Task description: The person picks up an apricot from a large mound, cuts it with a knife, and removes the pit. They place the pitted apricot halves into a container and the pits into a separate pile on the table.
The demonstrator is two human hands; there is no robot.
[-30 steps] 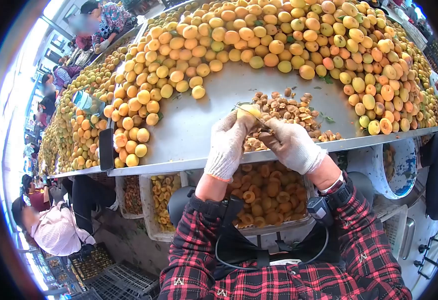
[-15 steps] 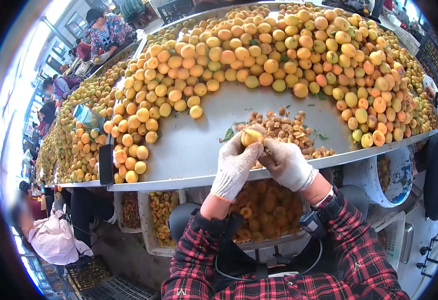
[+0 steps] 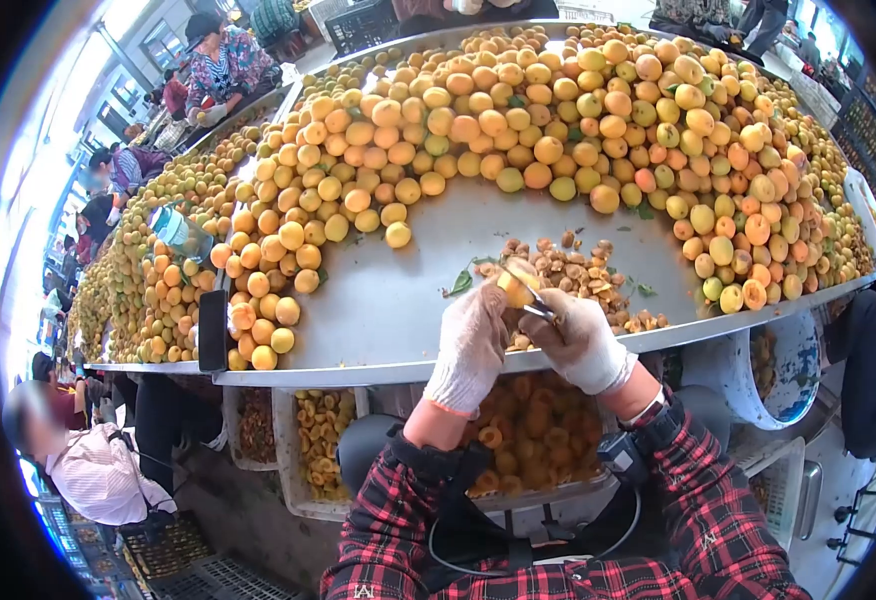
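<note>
My left hand [image 3: 471,335], in a white knit glove, is closed around a yellow apricot [image 3: 516,284] above the near part of the metal table [image 3: 368,300]. In my gloved right hand [image 3: 580,340] is a small metal cutting tool [image 3: 536,303], its tip touching the apricot. Just beyond both hands lies a pile of brown apricot stones [image 3: 568,268], with a few green leaves beside it. Whole apricots [image 3: 478,130] are heaped in a wide arc across the far side of the table.
Below the table edge stand a crate of halved apricots [image 3: 290,450], another crate of fruit under my hands, and a blue-white bucket [image 3: 808,370] at the right. A black block [image 3: 213,331] sits at the left table edge. Co-workers are along the left side and far edge.
The metal tool now shows between my hands, against the apricot. My right hand has shifted slightly, and the head view has moved a little.
</note>
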